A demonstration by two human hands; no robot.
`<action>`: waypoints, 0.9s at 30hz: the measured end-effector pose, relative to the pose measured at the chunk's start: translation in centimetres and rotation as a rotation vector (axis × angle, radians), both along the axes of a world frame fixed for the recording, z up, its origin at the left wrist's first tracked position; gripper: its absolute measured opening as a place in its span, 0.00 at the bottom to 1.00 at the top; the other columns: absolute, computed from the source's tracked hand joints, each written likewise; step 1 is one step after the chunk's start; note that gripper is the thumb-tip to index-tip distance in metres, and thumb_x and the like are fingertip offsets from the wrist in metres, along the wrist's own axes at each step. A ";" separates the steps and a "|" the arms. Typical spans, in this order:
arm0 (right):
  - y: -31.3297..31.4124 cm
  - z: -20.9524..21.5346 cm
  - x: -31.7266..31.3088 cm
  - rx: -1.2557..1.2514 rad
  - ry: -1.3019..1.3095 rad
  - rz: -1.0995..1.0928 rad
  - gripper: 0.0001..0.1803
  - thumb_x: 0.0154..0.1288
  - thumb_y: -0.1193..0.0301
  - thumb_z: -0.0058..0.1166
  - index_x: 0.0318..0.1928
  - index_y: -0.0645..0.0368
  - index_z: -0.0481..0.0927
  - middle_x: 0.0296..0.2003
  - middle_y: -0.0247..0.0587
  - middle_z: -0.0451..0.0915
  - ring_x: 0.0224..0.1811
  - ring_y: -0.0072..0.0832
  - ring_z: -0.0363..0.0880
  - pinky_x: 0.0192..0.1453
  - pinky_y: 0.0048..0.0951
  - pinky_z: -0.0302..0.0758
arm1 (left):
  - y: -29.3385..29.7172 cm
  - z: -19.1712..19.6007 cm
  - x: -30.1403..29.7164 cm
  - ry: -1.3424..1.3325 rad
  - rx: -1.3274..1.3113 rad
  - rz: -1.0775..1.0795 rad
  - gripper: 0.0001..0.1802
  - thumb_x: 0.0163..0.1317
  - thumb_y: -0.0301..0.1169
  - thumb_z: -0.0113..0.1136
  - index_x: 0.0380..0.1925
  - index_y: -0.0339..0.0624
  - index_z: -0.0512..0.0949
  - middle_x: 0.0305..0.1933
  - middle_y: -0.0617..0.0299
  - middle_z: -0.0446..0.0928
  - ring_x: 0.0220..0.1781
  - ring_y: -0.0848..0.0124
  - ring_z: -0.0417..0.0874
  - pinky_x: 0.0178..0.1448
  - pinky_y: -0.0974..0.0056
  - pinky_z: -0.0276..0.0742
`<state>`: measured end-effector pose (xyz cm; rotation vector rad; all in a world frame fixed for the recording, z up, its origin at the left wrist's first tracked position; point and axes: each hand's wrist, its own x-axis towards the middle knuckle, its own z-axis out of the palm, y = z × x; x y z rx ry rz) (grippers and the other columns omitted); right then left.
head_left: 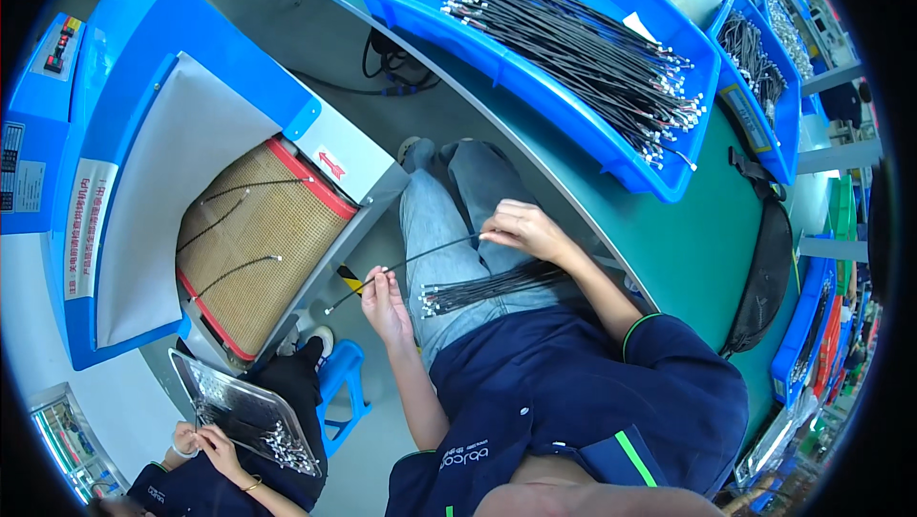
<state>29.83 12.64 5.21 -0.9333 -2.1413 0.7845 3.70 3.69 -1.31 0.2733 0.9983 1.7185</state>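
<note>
A thin black cable with small connectors at its ends stretches between my two hands above my lap. My left hand pinches it close to its lower left end, whose tip sticks out beyond the fingers. Farther right, the fingers of my right hand are closed on the cable near its other end. A bundle of similar black cables with pale connector ends lies across my thighs, just below both hands and partly under my shirt.
Left of me, a blue machine has a brown mesh conveyor belt carrying three cables. A large blue tray of cables stands on the green table, beside a black bag. At lower left, another person sits holding a clear tray near a blue stool.
</note>
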 end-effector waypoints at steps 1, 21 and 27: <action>0.1 0.1 0.0 0.043 0.004 -0.002 0.07 0.55 0.71 0.63 0.29 0.59 0.78 0.23 0.38 0.71 0.28 0.35 0.73 0.33 0.35 0.71 | 0.1 0.3 0.1 0.001 -0.003 -0.002 0.10 0.67 0.24 0.53 0.46 0.31 0.75 0.42 0.56 0.78 0.40 0.74 0.81 0.47 0.74 0.80; 0.7 -0.8 0.0 0.266 -0.073 0.029 0.10 0.49 0.72 0.66 0.29 0.59 0.76 0.23 0.36 0.71 0.28 0.32 0.74 0.32 0.32 0.73 | 0.3 1.1 0.0 0.018 -0.042 -0.006 0.09 0.65 0.24 0.56 0.44 0.32 0.77 0.41 0.57 0.79 0.40 0.74 0.80 0.47 0.74 0.79; 0.9 -0.5 1.0 0.091 0.012 0.024 0.13 0.49 0.68 0.68 0.34 0.59 0.79 0.28 0.35 0.75 0.32 0.32 0.75 0.38 0.31 0.73 | 0.2 1.0 -0.4 0.013 -0.030 -0.009 0.09 0.65 0.23 0.56 0.44 0.32 0.77 0.42 0.56 0.79 0.40 0.74 0.81 0.47 0.74 0.79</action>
